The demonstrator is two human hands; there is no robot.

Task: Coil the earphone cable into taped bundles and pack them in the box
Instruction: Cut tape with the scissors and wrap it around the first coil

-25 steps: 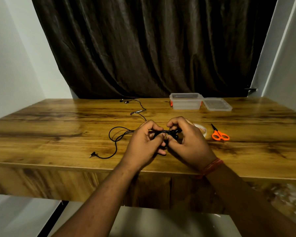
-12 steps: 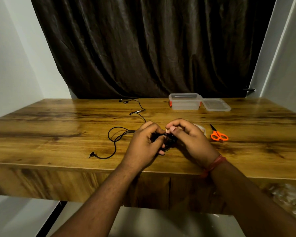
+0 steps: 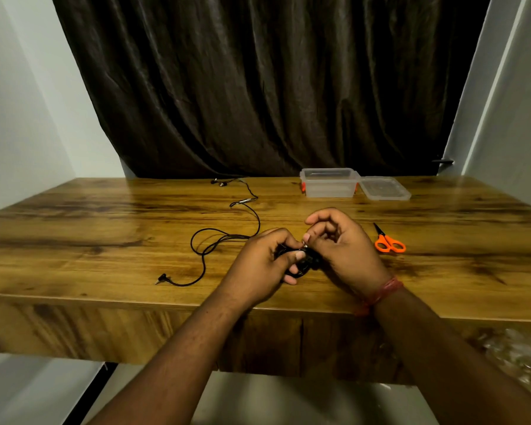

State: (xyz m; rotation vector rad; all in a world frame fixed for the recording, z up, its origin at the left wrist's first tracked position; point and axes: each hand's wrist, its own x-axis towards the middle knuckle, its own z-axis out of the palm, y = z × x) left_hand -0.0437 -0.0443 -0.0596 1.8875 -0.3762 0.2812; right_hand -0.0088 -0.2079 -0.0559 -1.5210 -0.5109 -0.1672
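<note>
— Earphone cable [image 3: 227, 237], where do we have it?
— Thin, black and glossy, looping over the wood-grain table [image 3: 105, 228]; our left hand [image 3: 258, 268] grips its coiled bundle [image 3: 304, 262], our right hand [image 3: 344, 246] pinches a strand there.
— And the box [image 3: 330, 187]?
— Clear plastic, rectangular, at the back beside its lid [image 3: 385, 188]; orange-handled scissors [image 3: 388, 242] lie near. We read no writing anywhere

The right hand [image 3: 344, 250] now sits higher and more open over the black bundle [image 3: 307, 260], its index finger lifted and curled where before it lay closed across the coil. The roll behind that hand no longer shows.
</note>
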